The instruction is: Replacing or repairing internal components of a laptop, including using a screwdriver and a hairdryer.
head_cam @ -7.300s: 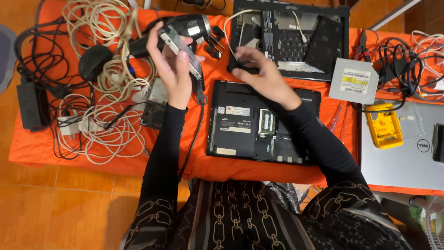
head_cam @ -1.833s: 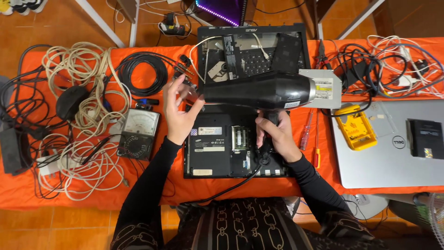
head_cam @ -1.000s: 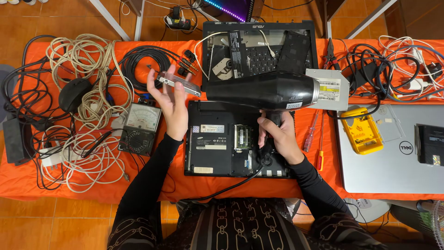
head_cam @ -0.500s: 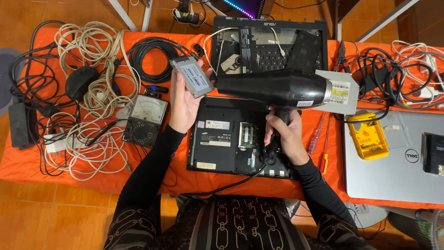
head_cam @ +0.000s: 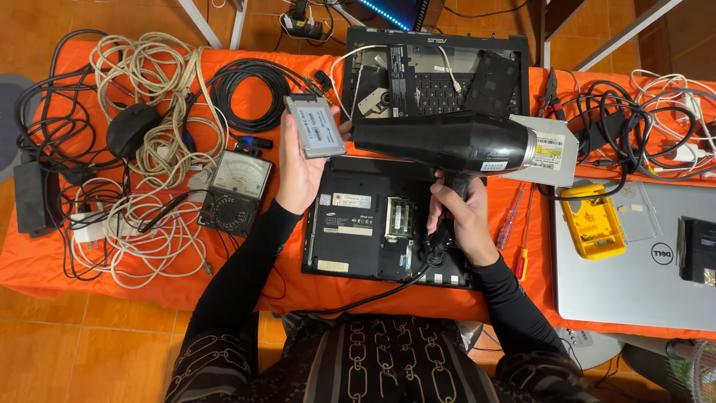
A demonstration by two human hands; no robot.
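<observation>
A flat silver drive (head_cam: 315,127) is held up in the left hand (head_cam: 297,173), fingers closed around its lower edge, above the middle of the orange worktop (head_cam: 45,246). A black hot-air blower (head_cam: 447,142) is gripped by its handle in the right hand (head_cam: 461,218), nozzle pointed at the drive. The drive is already out; the opened laptop base (head_cam: 373,224) below is judged not yet reassembled.

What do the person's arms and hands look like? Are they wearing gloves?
No gloves: both hands are bare. The left hand and right hand each come out of a long, snug black sleeve that reaches the wrist. Near the shoulders the dark top shows a pale chain-link pattern.
</observation>
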